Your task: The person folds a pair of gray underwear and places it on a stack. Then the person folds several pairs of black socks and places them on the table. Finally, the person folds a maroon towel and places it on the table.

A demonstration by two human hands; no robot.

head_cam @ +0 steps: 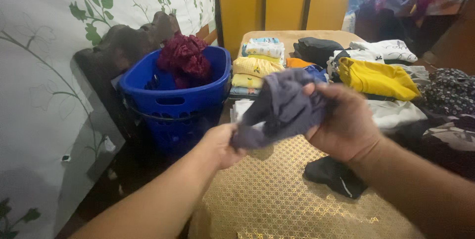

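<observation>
Here the left hand [222, 145] and right hand [341, 125] pinch a blurred grey garment [282, 108], fingertips hidden in cloth.

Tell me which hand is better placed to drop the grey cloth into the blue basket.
Probably the left hand: it grips the grey cloth's lower end and lies nearer the blue basket. The right hand holds the cloth farther from the basket.

No packages, labels, signs or screens show anywhere in the view; nothing printed, boxed or lit appears.
</observation>
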